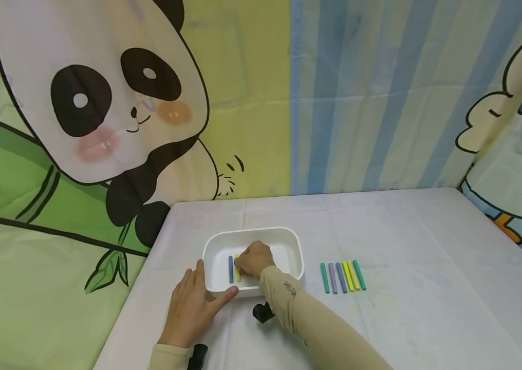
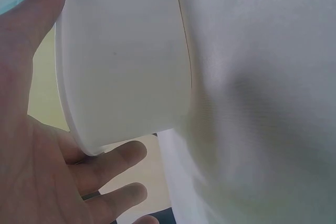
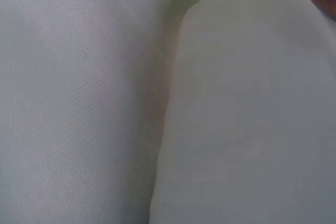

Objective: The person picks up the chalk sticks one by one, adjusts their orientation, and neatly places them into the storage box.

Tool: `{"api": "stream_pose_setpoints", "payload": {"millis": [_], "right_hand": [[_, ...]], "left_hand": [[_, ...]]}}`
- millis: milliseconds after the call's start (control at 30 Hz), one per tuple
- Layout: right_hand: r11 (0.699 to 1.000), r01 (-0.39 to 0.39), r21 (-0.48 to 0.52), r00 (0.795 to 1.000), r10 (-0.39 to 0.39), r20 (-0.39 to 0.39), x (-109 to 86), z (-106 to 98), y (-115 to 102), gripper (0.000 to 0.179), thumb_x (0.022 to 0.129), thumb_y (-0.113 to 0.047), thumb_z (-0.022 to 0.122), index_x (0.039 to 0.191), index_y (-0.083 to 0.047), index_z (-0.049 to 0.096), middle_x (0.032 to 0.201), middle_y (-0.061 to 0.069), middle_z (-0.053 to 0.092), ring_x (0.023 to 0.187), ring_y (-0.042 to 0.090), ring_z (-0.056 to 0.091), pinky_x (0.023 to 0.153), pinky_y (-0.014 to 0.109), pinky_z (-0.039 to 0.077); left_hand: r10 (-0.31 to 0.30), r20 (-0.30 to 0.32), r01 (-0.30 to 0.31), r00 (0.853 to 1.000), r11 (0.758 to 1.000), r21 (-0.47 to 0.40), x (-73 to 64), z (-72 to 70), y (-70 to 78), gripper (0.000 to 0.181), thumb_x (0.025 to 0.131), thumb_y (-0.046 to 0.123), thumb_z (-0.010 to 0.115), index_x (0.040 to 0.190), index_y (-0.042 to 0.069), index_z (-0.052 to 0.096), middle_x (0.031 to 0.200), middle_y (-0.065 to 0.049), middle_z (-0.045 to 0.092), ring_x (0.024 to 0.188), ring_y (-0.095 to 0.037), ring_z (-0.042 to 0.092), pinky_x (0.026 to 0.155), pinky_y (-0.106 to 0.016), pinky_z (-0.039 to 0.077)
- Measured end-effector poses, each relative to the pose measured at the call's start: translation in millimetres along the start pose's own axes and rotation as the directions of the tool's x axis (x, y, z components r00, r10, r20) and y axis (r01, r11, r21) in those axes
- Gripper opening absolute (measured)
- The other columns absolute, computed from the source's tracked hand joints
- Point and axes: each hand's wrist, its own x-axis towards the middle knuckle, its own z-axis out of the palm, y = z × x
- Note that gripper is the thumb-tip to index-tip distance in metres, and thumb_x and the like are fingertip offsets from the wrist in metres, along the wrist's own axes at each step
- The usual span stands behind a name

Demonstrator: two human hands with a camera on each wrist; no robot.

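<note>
A white plastic tray [image 1: 254,292] sits on the table. Inside, toward its left end, a blue chalk stick [image 1: 230,269] lies beside a yellow chalk stick [image 1: 238,275]. My right hand [image 1: 256,258] reaches into the tray and pinches the yellow stick, covering part of it. With thumb and fingers spread, my left hand [image 1: 191,303] touches the tray's near left corner. In the left wrist view, the left thumb [image 2: 44,9] rests at the rim of the tray [image 2: 121,61], and the other fingers extend past the corner. The right wrist view is mostly filled by the tray's outer wall [image 3: 252,103].
Right of the tray, several chalk sticks [image 1: 343,277] in green, purple, blue and yellow lie in a row on the white tablecloth [image 1: 427,288]. Behind the table hangs a printed curtain [image 1: 247,128] with a panda and stripes.
</note>
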Motion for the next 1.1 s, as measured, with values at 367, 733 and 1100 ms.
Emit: {"api": "stream_pose_setpoints", "payload": {"millis": [367, 733, 1100], "right_hand": [[0.999, -0.017, 0.039, 1.0, 0.016, 0.02, -8.5, -8, -1, 0.008, 0.082, -0.012, 0.079, 0.083, -0.005, 0.074, 0.068, 0.011, 0.071, 0.053, 0.011, 0.057, 0.05, 0.021, 0.043], [0.995, 0.033, 0.097, 0.999, -0.037, 0.04, -20.7, -23, -1, 0.015, 0.084, -0.016, 0.081, 0.094, -0.005, 0.076, 0.073, 0.004, 0.071, 0.066, 0.016, 0.067, 0.059, 0.026, 0.054], [0.98, 0.088, 0.179, 0.994, -0.098, 0.049, -32.6, -44, 4, 0.023, 0.085, -0.018, 0.08, 0.102, -0.004, 0.075, 0.087, 0.013, 0.075, 0.077, 0.028, 0.072, 0.069, 0.037, 0.059]], "left_hand": [[-0.013, 0.022, 0.013, 1.0, 1.0, -0.007, 1.0, 1.0, -1.8, 0.124, 0.081, 0.085, 0.054, 0.156, -0.009, 0.022, 0.14, -0.028, 0.05, 0.13, -0.038, 0.046, 0.114, -0.06, 0.03], [-0.039, 0.042, 0.039, 0.998, 0.999, -0.006, 2.4, 0.6, -2.3, 0.126, 0.08, 0.086, 0.054, 0.156, -0.008, 0.022, 0.146, -0.028, 0.046, 0.135, -0.04, 0.042, 0.115, -0.061, 0.027], [-0.067, 0.056, 0.067, 0.996, 0.998, 0.003, 2.4, 0.5, 1.3, 0.126, 0.08, 0.084, 0.058, 0.157, -0.008, 0.02, 0.145, -0.028, 0.046, 0.133, -0.04, 0.043, 0.115, -0.062, 0.027]]}}
